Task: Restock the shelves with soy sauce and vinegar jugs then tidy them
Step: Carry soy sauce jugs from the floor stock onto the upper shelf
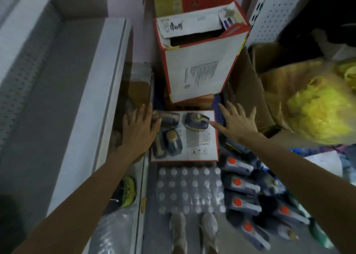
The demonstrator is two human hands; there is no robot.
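Note:
Several dark jugs with gold caps stand on a flat white, red-edged carton [200, 147] on the floor. One jug [195, 121] is at the carton's far right, another [174, 142] at its near left. My left hand [138, 126] hovers with spread fingers beside the left jugs, thumb against one of them. Over at the carton's right edge my right hand [236, 122] is also spread, its thumb touching the far-right jug's handle. Neither hand grips anything. More dark jugs with orange caps [244, 186] lie on the floor at the right.
A tall open white and red carton [200, 61] stands behind the flat one. A shrink-wrapped pack of small bottles [189, 190] lies in front of my feet. A grey shelf unit [57, 80] runs along the left. A brown box with yellow bags [317, 109] sits at the right.

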